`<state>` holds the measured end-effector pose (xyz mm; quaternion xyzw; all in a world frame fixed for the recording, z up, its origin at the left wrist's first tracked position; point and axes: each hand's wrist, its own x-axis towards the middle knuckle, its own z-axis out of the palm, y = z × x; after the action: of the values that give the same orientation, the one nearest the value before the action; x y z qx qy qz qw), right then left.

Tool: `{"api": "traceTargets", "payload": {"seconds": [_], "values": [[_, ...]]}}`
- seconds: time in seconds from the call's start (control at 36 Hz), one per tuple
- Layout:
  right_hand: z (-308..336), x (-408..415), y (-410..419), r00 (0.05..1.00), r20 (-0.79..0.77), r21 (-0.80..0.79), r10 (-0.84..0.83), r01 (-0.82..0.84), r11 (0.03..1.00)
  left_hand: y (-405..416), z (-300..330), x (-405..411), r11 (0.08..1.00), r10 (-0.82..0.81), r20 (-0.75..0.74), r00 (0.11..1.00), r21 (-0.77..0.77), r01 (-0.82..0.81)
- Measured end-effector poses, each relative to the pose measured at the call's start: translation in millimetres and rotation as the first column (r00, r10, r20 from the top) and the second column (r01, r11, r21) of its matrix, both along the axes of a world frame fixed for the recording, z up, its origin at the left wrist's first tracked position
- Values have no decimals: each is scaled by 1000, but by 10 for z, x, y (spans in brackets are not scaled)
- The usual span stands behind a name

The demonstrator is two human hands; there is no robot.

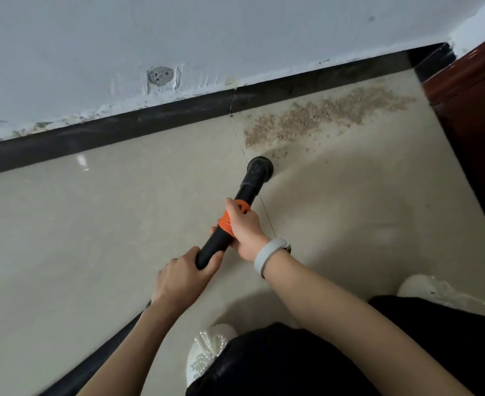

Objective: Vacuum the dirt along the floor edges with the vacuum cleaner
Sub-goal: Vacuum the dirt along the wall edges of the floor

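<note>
A black plastic vacuum cleaner wand [237, 215] with an orange collar [229, 221] around its middle slanted down and away across the glossy beige tiled floor [107, 210]. Its round black nozzle head [259, 166] sat on the tile, right at the near tip of a long patch of coarse brown gritty dirt [321, 115]. That patch stretched away to the right, lying just beside the black skirting strip [121, 130] at the foot of the wall, with a few loose grains scattered beside the nozzle. At the wand's rear end a black ribbed hose [104, 352] trailed off toward the lower left edge of view
</note>
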<state>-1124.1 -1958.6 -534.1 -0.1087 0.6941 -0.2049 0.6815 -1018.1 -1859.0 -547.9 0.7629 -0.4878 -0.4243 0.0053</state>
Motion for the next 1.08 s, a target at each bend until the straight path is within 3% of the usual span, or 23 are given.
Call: {"api": "traceTargets", "payload": {"seconds": [0.31, 0.58, 0.78, 1.08], "values": [[-130, -200, -129, 999, 41, -81, -6, 9, 997, -197, -61, -213, 1000, 21, 112, 994, -23, -18], [-130, -883, -380, 993, 112, -27, -26, 29, 999, -460, 155, -990, 998, 53, 218, 974, 9, -57], [-70, -1331, -640, 983, 145, 43, 115, -123, 992, -647, 281, -1495, 991, 128, 309, 942, 4, -136], [-21, -1703, -917, 964, 118, 55, 240, -248, 967, -753, 389, -1970, 969, 243, 323, 915, -35, -245]]}}
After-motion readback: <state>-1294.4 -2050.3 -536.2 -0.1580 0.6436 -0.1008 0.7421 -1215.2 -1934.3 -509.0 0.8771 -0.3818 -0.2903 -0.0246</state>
